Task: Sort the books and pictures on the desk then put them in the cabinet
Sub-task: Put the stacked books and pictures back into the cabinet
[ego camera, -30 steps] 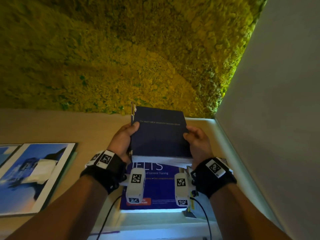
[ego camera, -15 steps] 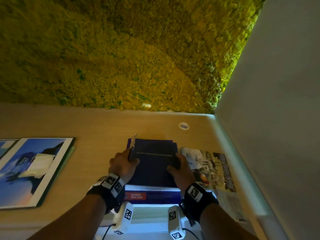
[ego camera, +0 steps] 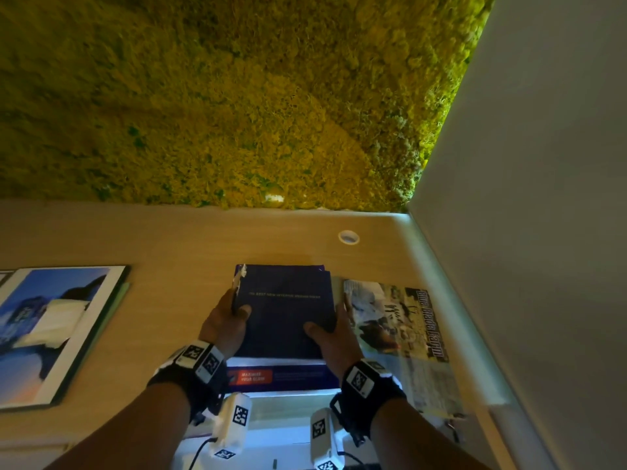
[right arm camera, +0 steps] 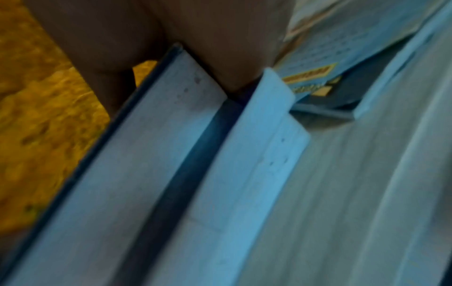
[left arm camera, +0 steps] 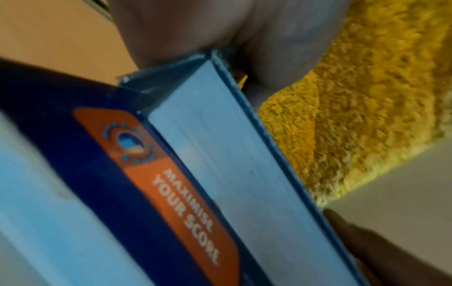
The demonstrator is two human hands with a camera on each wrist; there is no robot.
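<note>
Left hand: left hand [ego camera: 224, 325] grips the left edge of the dark navy book [ego camera: 285, 310]; thumb lies on the cover, fingers wrapped round the spine side.
Right hand: right hand [ego camera: 334, 337] clamps the book's right edge; thumb flat on the cover, fingers under or along the edge. Right wrist view shows a fingertip tucked between its pages and the book below.
Navy book: lies face up on top of a blue book with an orange "MAXIMISE YOUR SCORE" panel [ego camera: 283, 376]; the lower book's near end shows below it. Cover corner at far left is torn.
Stack position: on the wooden desk [ego camera: 169, 239], toward its right side, near the front edge.
Right side: a magazine [ego camera: 397, 320] lies just beside the stack, between it and the white wall [ego camera: 543, 198].
Left side: a framed blue picture [ego camera: 51, 330] lies flat, well apart from the stack; bare desk between them.
Far edge: desk ends at a yellow-green moss wall [ego camera: 237, 96]; a round cable grommet [ego camera: 348, 237] sits beyond the books.
</note>
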